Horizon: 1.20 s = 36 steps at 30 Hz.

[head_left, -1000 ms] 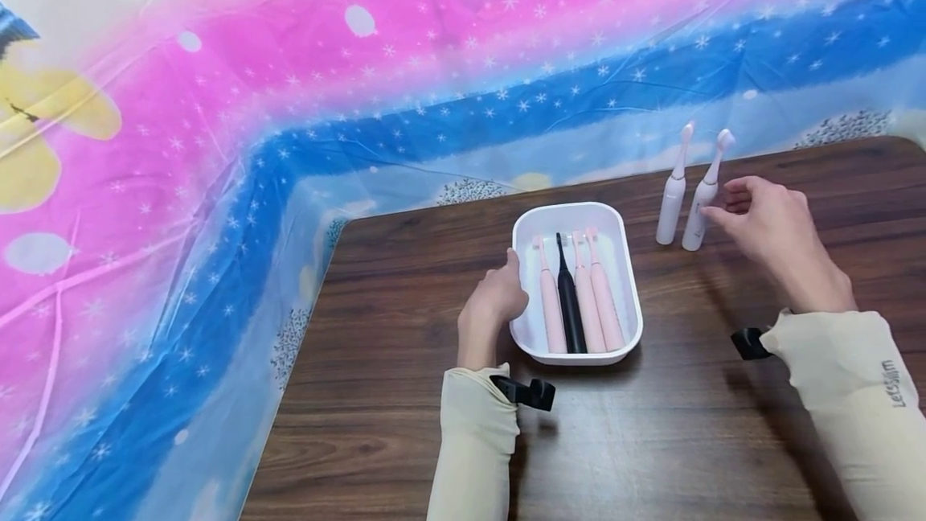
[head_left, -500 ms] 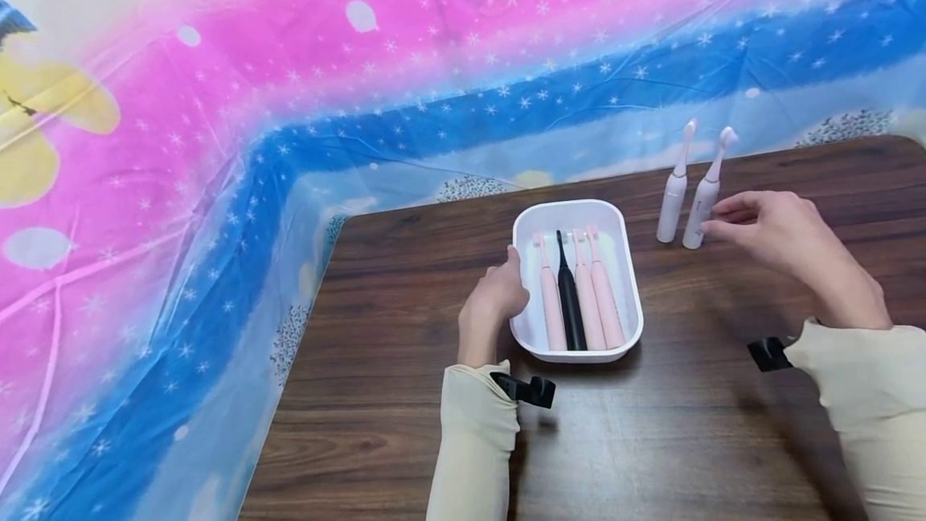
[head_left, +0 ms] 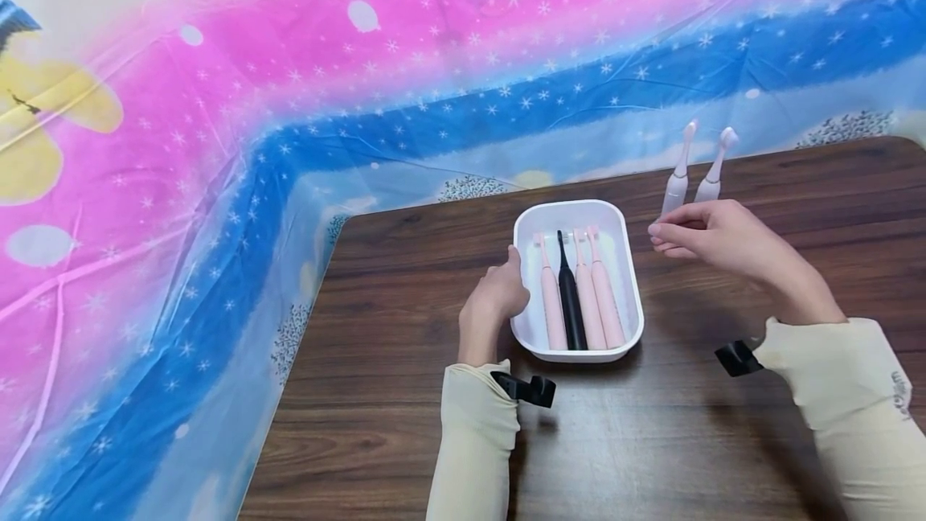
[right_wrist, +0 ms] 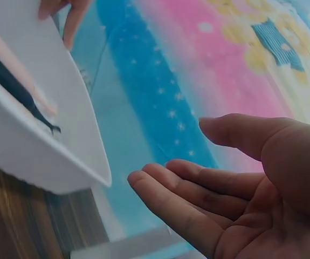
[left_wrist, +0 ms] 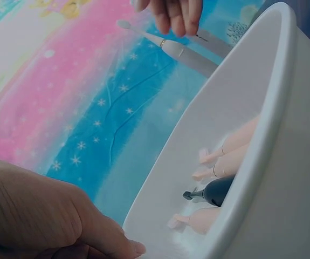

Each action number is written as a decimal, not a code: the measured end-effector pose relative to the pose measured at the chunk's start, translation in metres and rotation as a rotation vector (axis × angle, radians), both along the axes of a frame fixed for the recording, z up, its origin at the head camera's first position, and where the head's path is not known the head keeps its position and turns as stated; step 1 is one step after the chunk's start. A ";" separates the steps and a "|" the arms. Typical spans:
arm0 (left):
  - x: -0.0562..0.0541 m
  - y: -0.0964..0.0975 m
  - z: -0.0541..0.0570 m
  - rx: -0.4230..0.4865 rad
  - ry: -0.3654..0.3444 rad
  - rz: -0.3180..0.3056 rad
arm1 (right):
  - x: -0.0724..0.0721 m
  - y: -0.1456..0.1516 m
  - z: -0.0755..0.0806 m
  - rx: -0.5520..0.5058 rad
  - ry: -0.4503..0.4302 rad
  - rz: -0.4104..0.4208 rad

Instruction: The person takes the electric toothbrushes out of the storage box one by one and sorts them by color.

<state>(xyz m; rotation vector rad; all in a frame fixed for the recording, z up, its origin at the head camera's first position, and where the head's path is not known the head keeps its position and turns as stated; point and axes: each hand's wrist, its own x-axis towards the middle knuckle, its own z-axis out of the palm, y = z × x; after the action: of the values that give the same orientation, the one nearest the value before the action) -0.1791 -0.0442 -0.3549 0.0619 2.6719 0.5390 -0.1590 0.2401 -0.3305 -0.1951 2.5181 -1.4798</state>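
Note:
My left hand [head_left: 494, 300] holds the left wall of a white plastic tray [head_left: 577, 358], its thumb [left_wrist: 114, 240] at the rim in the left wrist view. Inside the tray lie a black electric toothbrush [head_left: 570, 304] and several pink electric toothbrushes [head_left: 553, 308], side by side with heads pointing away. Two white electric toothbrushes [head_left: 676, 190] stand upright to the right of the tray. My right hand [head_left: 745, 241] hovers in front of them, hiding their lower handles. In the right wrist view its palm is bare, with thumb and fingers apart.
The dark wood table [head_left: 376, 328] carries everything. Behind and left of it hangs a pink and blue patterned cloth [head_left: 405, 63]. Black wrist mounts [head_left: 524, 391] stick out from both sleeves.
My right hand first draws slightly right, then moves left across the front of the white toothbrushes. Those stay standing in place. The left hand and tray have not moved.

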 end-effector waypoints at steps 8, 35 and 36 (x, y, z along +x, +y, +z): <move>0.000 0.000 0.000 0.001 -0.001 0.005 | -0.007 -0.026 -0.001 -0.013 0.036 0.037; 0.001 -0.001 0.002 -0.013 -0.004 0.001 | -0.027 -0.098 -0.028 0.084 -0.004 0.111; 0.001 -0.001 0.002 -0.014 0.001 -0.001 | -0.028 -0.100 -0.029 0.079 -0.015 0.118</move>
<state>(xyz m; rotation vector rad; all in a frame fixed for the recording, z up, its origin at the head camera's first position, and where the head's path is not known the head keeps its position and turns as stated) -0.1781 -0.0449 -0.3531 0.0597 2.6760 0.5196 -0.1866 0.1403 -0.3595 -0.3128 2.5004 -1.3302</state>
